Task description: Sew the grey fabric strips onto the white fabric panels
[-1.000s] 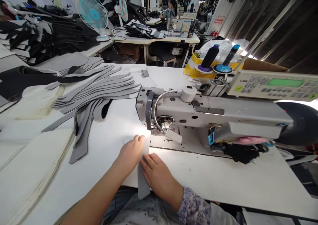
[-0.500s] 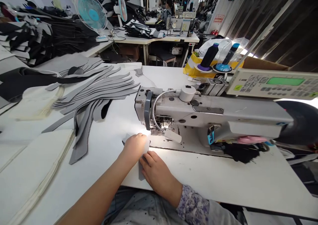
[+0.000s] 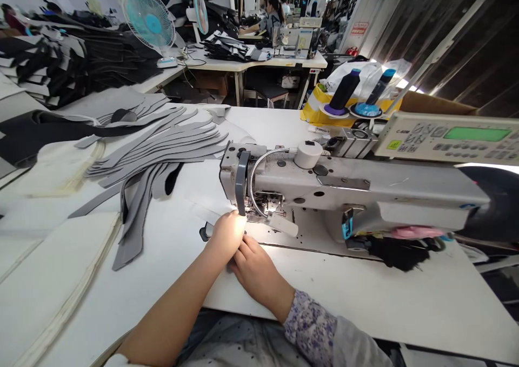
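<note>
My left hand (image 3: 228, 234) is closed right in front of the sewing machine (image 3: 279, 175), under its lit needle area, with its fingertips turned out of sight. Close against it, my right hand (image 3: 259, 272) has its fingers bent and drawn together beside the left wrist. Between and under the two hands is a grey fabric piece (image 3: 209, 229); only a small end with a dark edge shows left of my left hand. The hands hide the rest of the piece, along with the needle and presser foot.
Grey fabric strips (image 3: 162, 145) lie fanned out on the white table (image 3: 324, 291) to the left, by white sheets (image 3: 60, 280). Thread cones (image 3: 344, 92) and a control panel (image 3: 450, 137) stand behind the machine. A fan (image 3: 150, 21) and another person (image 3: 271, 21) are farther back.
Both hands have shifted slightly forward, toward the machine, and closer together. The grey strip's near end, visible below the hands before, is now covered. The person behind has stretched an arm out.
</note>
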Demonstrator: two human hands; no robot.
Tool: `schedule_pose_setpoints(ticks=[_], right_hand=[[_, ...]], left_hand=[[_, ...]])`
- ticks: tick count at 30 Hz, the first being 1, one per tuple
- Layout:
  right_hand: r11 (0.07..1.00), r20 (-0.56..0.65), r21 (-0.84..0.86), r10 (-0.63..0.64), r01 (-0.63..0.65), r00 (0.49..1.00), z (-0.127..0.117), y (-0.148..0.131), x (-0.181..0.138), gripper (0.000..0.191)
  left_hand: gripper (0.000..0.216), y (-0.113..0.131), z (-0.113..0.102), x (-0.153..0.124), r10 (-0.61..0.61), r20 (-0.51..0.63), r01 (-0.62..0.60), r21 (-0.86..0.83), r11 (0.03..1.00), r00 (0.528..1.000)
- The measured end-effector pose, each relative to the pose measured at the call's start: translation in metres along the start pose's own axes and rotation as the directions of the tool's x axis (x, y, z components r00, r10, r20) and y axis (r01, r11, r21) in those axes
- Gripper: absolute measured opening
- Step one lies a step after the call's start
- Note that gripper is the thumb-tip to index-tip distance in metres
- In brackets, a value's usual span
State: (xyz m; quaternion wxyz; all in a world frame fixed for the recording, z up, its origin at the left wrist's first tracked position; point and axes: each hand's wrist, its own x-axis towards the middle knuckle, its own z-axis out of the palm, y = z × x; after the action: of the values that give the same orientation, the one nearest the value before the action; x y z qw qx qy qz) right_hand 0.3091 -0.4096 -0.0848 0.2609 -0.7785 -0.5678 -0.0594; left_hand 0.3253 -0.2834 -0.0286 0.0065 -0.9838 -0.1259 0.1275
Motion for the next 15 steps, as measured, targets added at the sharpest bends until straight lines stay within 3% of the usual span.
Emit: schedule_pose_setpoints(ticks=[4, 9, 15], right_hand=[[1.000, -0.036, -0.020, -0.004, 0.004, 0.999, 0.004, 0.002, 0.000, 0.025], [0.999, -0.021, -0.053, -0.004, 0.002, 1.000, 0.010, -0.004, -0.021, 0.028], [0.999, -0.009, -0.030, 0.014, -0.015, 1.000, 0.014, -0.005, -0.026, 0.019]], left_hand=[[0.020, -0.003, 0.003, -0.007, 0.017, -0.027, -0.017, -0.003, 1.000, 0.999], [0.033, -0.030, 0.024, -0.027, 0.085, -0.225, -0.088, -0.001, 0.996, 0.971], [0.036, -0.045, 0.030, -0.018, 0.266, -0.189, -0.261, 0.055, 0.964, 0.945]])
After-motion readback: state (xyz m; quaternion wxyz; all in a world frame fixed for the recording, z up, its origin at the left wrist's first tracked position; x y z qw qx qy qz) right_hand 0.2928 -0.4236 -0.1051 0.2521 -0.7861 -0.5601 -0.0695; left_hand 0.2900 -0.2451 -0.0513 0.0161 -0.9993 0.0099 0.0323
